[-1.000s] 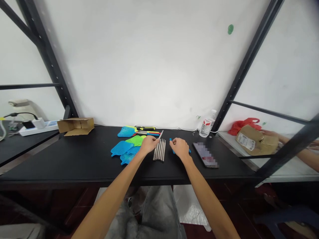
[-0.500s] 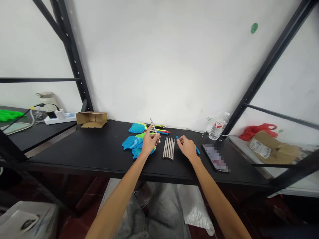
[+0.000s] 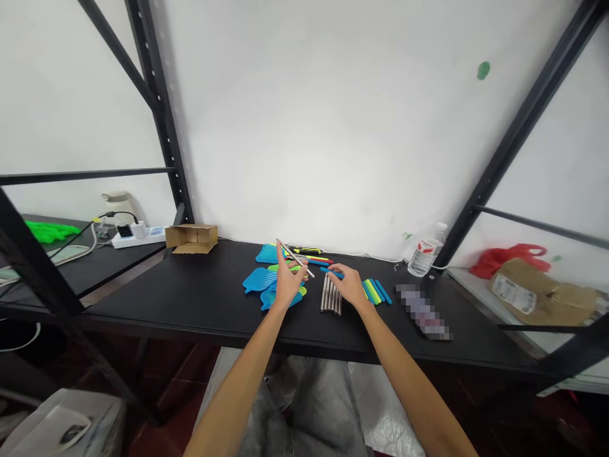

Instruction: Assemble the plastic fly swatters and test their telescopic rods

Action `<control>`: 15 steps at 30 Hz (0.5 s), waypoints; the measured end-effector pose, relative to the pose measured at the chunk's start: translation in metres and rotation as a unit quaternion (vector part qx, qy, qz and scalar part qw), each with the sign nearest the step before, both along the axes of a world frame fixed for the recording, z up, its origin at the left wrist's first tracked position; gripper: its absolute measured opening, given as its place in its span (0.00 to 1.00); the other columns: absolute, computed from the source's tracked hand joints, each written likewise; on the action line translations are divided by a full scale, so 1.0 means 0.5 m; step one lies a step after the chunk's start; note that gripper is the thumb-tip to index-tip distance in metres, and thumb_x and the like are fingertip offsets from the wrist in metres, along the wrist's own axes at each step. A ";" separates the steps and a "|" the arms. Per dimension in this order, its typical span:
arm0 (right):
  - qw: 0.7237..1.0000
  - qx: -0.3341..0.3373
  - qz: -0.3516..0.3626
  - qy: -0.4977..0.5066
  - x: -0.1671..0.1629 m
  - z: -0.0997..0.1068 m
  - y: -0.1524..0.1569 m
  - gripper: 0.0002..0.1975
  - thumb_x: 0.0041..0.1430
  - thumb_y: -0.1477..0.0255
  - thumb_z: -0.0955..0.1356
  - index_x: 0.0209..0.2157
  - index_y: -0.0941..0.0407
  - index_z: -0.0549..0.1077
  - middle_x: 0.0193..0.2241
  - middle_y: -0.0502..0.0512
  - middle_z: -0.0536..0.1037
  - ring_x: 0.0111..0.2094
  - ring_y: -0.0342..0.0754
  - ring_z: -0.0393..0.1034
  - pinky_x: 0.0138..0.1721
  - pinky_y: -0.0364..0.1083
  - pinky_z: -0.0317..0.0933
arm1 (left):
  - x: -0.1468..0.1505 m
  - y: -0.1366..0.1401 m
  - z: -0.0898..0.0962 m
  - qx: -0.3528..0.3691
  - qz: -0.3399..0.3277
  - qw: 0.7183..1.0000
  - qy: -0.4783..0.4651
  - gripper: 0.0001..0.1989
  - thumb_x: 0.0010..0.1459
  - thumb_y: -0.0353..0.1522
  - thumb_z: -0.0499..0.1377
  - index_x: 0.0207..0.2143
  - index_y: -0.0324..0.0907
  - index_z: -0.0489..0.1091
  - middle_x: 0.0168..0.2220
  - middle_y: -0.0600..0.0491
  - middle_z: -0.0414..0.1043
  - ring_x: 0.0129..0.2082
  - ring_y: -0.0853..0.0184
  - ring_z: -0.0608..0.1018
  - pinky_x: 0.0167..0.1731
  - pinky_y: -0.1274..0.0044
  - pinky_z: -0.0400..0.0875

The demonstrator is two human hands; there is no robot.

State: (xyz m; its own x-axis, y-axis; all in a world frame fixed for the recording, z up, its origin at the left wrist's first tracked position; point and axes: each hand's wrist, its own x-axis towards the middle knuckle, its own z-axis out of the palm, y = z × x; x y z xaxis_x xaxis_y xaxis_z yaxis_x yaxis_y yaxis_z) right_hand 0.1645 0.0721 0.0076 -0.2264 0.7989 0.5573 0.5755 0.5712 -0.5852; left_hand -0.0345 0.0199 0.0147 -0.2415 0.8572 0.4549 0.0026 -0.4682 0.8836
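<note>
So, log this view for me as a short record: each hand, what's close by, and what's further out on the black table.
Left hand: holds a metal rod at a slant
Right hand: holds a blue tube above the near rods
Between the forearms: a row of metal rods on the black table
Right of the right hand: blue and yellow-green tubes, side by side
Left of the left hand: blue mesh pieces
Far left of table: open cardboard box
Far right of table: clear bottle, upright
</note>
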 end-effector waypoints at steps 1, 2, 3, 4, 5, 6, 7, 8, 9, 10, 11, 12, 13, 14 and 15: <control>1.000 0.005 0.011 0.006 0.000 -0.004 -0.006 0.14 0.61 0.63 0.64 0.42 0.54 0.77 0.41 0.54 0.81 0.44 0.49 0.74 0.44 0.44 0.65 | -0.001 -0.001 0.001 0.001 -0.005 1.000 -0.002 0.56 0.59 0.36 0.64 0.71 0.52 0.21 0.45 0.47 0.79 0.30 0.68 0.81 0.33 0.75 0.80; 1.000 0.007 0.019 0.008 0.000 -0.006 -0.012 0.14 0.61 0.64 0.64 0.42 0.54 0.77 0.42 0.54 0.81 0.45 0.49 0.74 0.45 0.44 0.65 | -0.001 -0.002 0.002 0.004 -0.009 1.000 -0.006 0.56 0.59 0.36 0.64 0.70 0.52 0.20 0.45 0.47 0.79 0.31 0.68 0.81 0.34 0.74 0.80; 1.000 0.005 0.022 0.009 0.001 -0.007 -0.018 0.14 0.60 0.65 0.64 0.43 0.54 0.77 0.43 0.54 0.81 0.45 0.49 0.74 0.45 0.44 0.65 | -0.001 -0.002 0.003 0.007 -0.014 1.000 -0.010 0.57 0.59 0.35 0.64 0.70 0.52 0.19 0.46 0.46 0.78 0.32 0.67 0.81 0.34 0.73 0.80; 1.000 0.001 0.022 0.007 0.002 -0.006 -0.023 0.14 0.60 0.65 0.65 0.43 0.54 0.77 0.43 0.54 0.81 0.46 0.49 0.74 0.46 0.44 0.66 | -0.001 -0.003 0.004 0.010 -0.018 1.000 -0.013 0.58 0.59 0.35 0.64 0.70 0.52 0.17 0.46 0.46 0.78 0.32 0.67 0.82 0.35 0.73 0.80; 1.000 -0.006 0.023 0.001 0.002 -0.003 -0.027 0.14 0.60 0.65 0.65 0.43 0.54 0.77 0.44 0.54 0.81 0.46 0.49 0.74 0.45 0.45 0.66 | 0.000 -0.004 0.005 0.011 -0.022 1.000 -0.014 0.58 0.59 0.35 0.64 0.69 0.52 0.16 0.46 0.46 0.78 0.33 0.66 0.82 0.35 0.72 0.80; 1.000 -0.011 0.024 -0.004 0.002 0.000 -0.031 0.14 0.60 0.66 0.65 0.43 0.54 0.77 0.44 0.54 0.80 0.46 0.50 0.74 0.45 0.45 0.66 | 0.000 -0.005 0.006 0.010 -0.026 1.000 -0.014 0.59 0.58 0.35 0.64 0.69 0.52 0.16 0.45 0.46 0.79 0.33 0.66 0.82 0.35 0.72 0.80; 1.000 -0.015 0.026 -0.008 0.002 0.004 -0.034 0.14 0.60 0.66 0.65 0.44 0.54 0.77 0.44 0.54 0.80 0.46 0.50 0.74 0.45 0.45 0.67 | 0.001 -0.007 0.008 0.007 -0.030 0.999 -0.014 0.59 0.58 0.34 0.64 0.69 0.53 0.15 0.45 0.47 0.79 0.32 0.67 0.82 0.34 0.73 0.80; 0.999 -0.017 0.028 -0.011 0.000 0.007 -0.037 0.14 0.60 0.66 0.65 0.44 0.54 0.78 0.44 0.55 0.81 0.46 0.50 0.75 0.46 0.46 0.67 | 0.002 -0.008 0.009 0.002 -0.035 0.999 -0.012 0.60 0.58 0.34 0.65 0.69 0.53 0.15 0.45 0.47 0.79 0.31 0.67 0.82 0.33 0.73 0.80; 0.999 -0.016 0.032 -0.013 -0.001 0.010 -0.040 0.14 0.60 0.66 0.65 0.44 0.54 0.78 0.44 0.55 0.81 0.46 0.50 0.75 0.46 0.46 0.67 | 0.003 -0.009 0.010 -0.003 -0.040 0.999 -0.011 0.60 0.58 0.34 0.65 0.68 0.53 0.14 0.44 0.47 0.79 0.30 0.67 0.81 0.33 0.73 0.80; 0.999 -0.014 0.037 -0.015 -0.003 0.013 -0.043 0.14 0.60 0.66 0.65 0.44 0.54 0.78 0.44 0.55 0.81 0.46 0.50 0.75 0.47 0.46 0.67 | 0.004 -0.010 0.011 -0.008 -0.044 0.999 -0.010 0.61 0.57 0.34 0.65 0.68 0.53 0.14 0.44 0.47 0.79 0.30 0.68 0.81 0.33 0.74 0.80; 0.999 -0.012 0.042 -0.017 -0.005 0.015 -0.045 0.14 0.60 0.66 0.65 0.44 0.54 0.78 0.43 0.55 0.81 0.45 0.51 0.75 0.47 0.47 0.67 | 0.004 -0.010 0.011 -0.012 -0.048 0.999 -0.010 0.62 0.57 0.33 0.66 0.68 0.54 0.13 0.43 0.48 0.78 0.30 0.68 0.81 0.32 0.74 0.80; 0.999 -0.012 0.047 -0.019 -0.007 0.017 -0.048 0.14 0.60 0.66 0.65 0.44 0.54 0.78 0.43 0.56 0.81 0.45 0.51 0.75 0.47 0.47 0.67 | 0.005 -0.010 0.011 -0.014 -0.051 0.999 -0.010 0.62 0.56 0.33 0.66 0.68 0.54 0.13 0.43 0.48 0.78 0.29 0.68 0.81 0.32 0.74 0.80; 0.998 -0.014 0.052 -0.021 -0.008 0.019 -0.050 0.14 0.60 0.66 0.64 0.44 0.54 0.78 0.43 0.56 0.81 0.45 0.51 0.75 0.47 0.47 0.67 | 0.005 -0.010 0.011 -0.016 -0.053 0.998 -0.011 0.62 0.56 0.33 0.66 0.68 0.55 0.13 0.42 0.49 0.78 0.29 0.68 0.81 0.32 0.74 0.80; 0.998 -0.017 0.056 -0.023 -0.009 0.020 -0.051 0.14 0.60 0.66 0.64 0.44 0.54 0.78 0.43 0.56 0.81 0.45 0.51 0.75 0.48 0.48 0.67 | 0.005 -0.010 0.010 -0.016 -0.053 0.998 -0.012 0.63 0.56 0.33 0.66 0.68 0.55 0.13 0.41 0.50 0.78 0.29 0.69 0.81 0.32 0.74 0.80; 0.998 -0.020 0.059 -0.024 -0.009 0.020 -0.053 0.14 0.60 0.66 0.64 0.44 0.54 0.78 0.43 0.56 0.81 0.45 0.51 0.75 0.48 0.48 0.67 | 0.005 -0.009 0.009 -0.016 -0.052 0.998 -0.012 0.63 0.55 0.33 0.66 0.68 0.55 0.13 0.41 0.50 0.78 0.28 0.69 0.81 0.31 0.74 0.80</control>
